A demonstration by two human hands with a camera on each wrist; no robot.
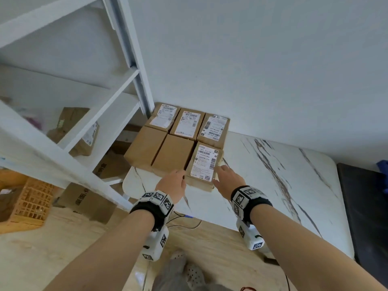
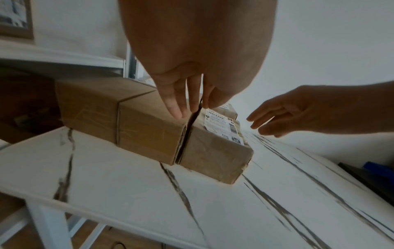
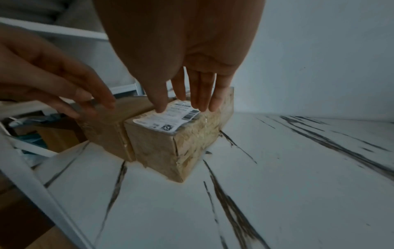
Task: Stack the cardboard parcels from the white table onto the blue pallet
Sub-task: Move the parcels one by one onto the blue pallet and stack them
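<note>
Several brown cardboard parcels sit packed in two rows at the far left corner of the white marble-patterned table. The near right one, a labelled parcel, lies between my hands. My left hand reaches with straight fingers to the gap between it and the plain parcel. My right hand is spread with straight fingers over the label and the parcel's right top edge. Neither hand holds anything. A blue object shows at the right edge.
A white shelf unit with more parcels stands left of the table. An orange crate and cardboard boxes lie on the wooden floor below. A dark mat borders the table's right end. The wall runs behind the parcels.
</note>
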